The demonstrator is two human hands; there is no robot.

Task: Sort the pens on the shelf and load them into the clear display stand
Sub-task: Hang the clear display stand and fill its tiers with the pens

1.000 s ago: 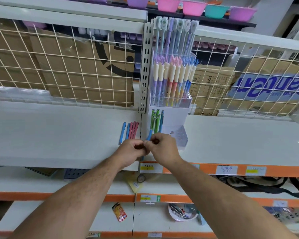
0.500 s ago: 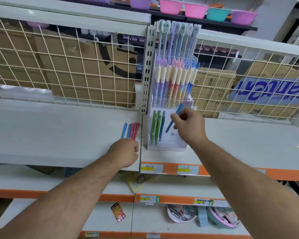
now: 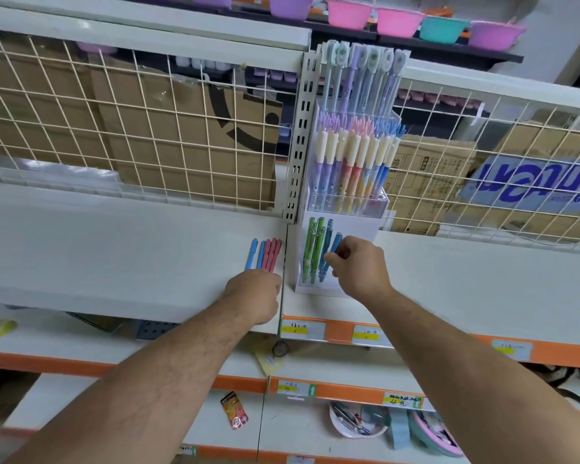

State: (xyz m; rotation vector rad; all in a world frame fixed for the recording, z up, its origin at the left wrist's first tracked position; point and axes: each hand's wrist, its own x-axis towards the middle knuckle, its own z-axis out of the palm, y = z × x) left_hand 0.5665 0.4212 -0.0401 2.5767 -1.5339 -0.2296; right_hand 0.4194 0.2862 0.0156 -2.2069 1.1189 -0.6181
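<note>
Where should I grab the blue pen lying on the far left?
Pinch the blue pen around its middle, coming from above. It lies flat on the shelf, slightly apart from its neighbour, so fingers should fit on both sides.

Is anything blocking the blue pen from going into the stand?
Nothing visible. The right hand holds the blue pen at the lower tier of the stand, just right of the green pens and teal pens standing there; that side looks free.

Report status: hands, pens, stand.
Right hand pinches a blue pen at the lower tier of the stand. Left hand on the loose pens, grip hidden. Green pens beside it, path looks open.
</note>
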